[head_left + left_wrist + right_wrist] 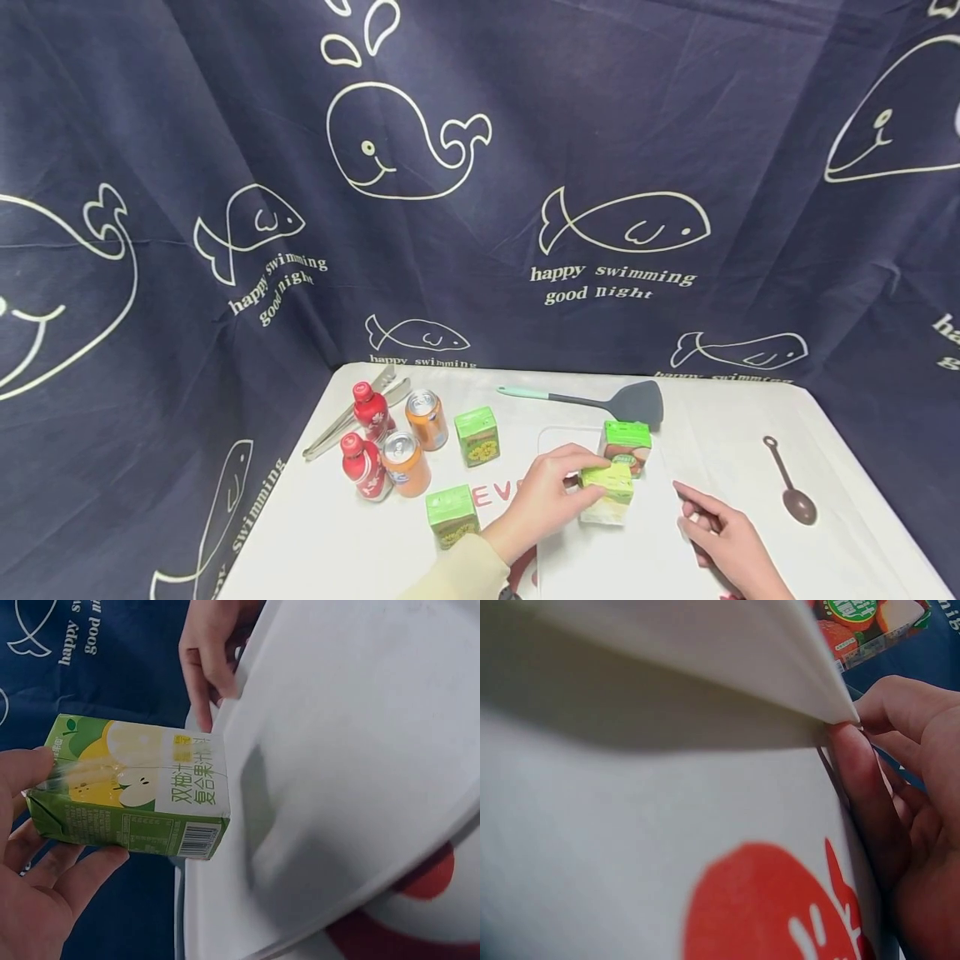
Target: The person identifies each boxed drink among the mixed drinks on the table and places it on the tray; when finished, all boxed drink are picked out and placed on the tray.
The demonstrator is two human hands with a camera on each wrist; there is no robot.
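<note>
My left hand (546, 504) grips a yellow-green juice box (131, 776) near its top end, thumb on one side and fingers on the other. That box is over a white board (592, 567), its shadow falling on the board. Just behind it stands another green juice box (628, 446) with a brown-red front, at the board's far end. My right hand (723, 537) is at the board's right edge. In the right wrist view the thumb (866, 795) and index finger pinch that edge, with red print on the surface below.
Two green juice boxes (477, 436) (453, 517), two orange cans (406, 467), two red bottles (365, 468) and metal tongs (337, 433) are on the left. A dark spatula (636, 402) lies at the back, a brown spoon (798, 505) at right. Dark fabric (487, 275) hangs behind.
</note>
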